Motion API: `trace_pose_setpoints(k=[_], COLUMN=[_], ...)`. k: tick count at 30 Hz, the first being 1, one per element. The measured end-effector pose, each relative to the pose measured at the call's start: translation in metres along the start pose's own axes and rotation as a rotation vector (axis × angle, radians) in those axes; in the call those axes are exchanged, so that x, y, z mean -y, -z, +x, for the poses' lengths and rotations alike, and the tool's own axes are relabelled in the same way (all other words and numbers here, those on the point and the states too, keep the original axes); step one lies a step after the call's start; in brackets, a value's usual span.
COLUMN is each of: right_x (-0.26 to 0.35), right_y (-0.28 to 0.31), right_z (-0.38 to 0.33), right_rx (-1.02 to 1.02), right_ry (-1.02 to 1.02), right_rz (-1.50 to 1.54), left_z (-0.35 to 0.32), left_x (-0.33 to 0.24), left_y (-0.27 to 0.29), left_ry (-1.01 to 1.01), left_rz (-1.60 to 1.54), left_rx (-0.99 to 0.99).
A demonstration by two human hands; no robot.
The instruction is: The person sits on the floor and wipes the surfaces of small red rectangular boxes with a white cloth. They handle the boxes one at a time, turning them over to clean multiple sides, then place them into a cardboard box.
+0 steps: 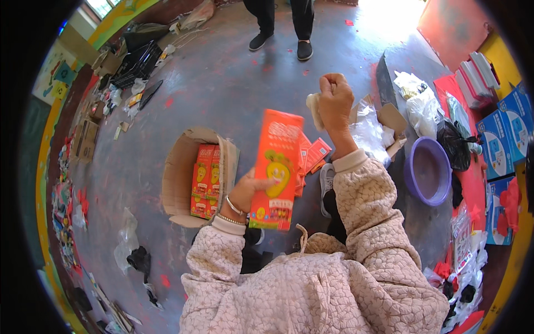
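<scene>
My left hand [245, 192] grips a tall orange-red carton [275, 211] with a smiling yellow cartoon fruit on its front, thumb across the face. Raised beyond the carton, my right hand [337, 100] is closed, with a cream-coloured, cloth-like piece [315, 111] tucked against its palm side. Whether its fingertips pinch anything else cannot be made out. Behind the held carton lie several more orange-red cartons [317, 151], partly hidden, near my shoe. To the left, an open cardboard box [178, 178] holds several similar red cartons [207, 172].
A purple basin [427, 172] stands at right, beside a cardboard box with clear plastic [370, 133]. Blue-and-white boxes [495, 145] line the right wall. Another person's legs [281, 22] show at the far side. A black crate [136, 64] and litter lie along the left wall.
</scene>
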State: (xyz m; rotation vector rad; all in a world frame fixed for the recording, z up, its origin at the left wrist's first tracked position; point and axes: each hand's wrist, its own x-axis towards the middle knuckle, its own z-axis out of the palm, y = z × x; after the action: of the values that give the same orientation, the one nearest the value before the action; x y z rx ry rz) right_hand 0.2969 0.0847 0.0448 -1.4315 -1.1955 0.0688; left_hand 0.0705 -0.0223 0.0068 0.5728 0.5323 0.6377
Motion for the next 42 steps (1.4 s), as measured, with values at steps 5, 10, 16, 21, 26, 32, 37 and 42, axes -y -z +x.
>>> trace_pose_setpoints(k=[5,10,16,21,26,32,37,42], right_x=[0.036,0.064,-0.024,0.005,0.036,0.031,0.034,0.071], right_y=[-0.017,-0.014,-0.003,0.013,0.013,0.006,0.007,0.005], right_z=[-0.069,-0.125,-0.043,-0.066,-0.079,-0.09,-0.079,-0.077], right_rx=[0.328,0.599,0.208,0.823,1.305,1.059,0.786,0.324], right_ry=[-0.15,0.536,-0.053,-0.498,-0.749,-0.937,-0.332,0.533], right_rz=[0.422,0.216,-0.069,0.637,0.598,0.886,0.174,0.282], left_z=[0.029,0.017,0.019,0.016,0.009,0.003,0.0,0.001], left_x=[-0.004,-0.019,-0.031,-0.034,-0.038,-0.02,-0.025,-0.01], left_y=[0.022,0.023,0.025,0.02,0.01,0.003,0.0,-0.005], left_ry=[-0.128,-0.334,-0.514,-0.649,-0.584,-0.431,-0.395,-0.24], left_rz=[-0.387,-0.224,-0.357,-0.295,-0.216,-0.313,-0.15,-0.093], left_rx=[0.097,-0.109,-0.106,-0.203,-0.118,0.049,-0.076,-0.058])
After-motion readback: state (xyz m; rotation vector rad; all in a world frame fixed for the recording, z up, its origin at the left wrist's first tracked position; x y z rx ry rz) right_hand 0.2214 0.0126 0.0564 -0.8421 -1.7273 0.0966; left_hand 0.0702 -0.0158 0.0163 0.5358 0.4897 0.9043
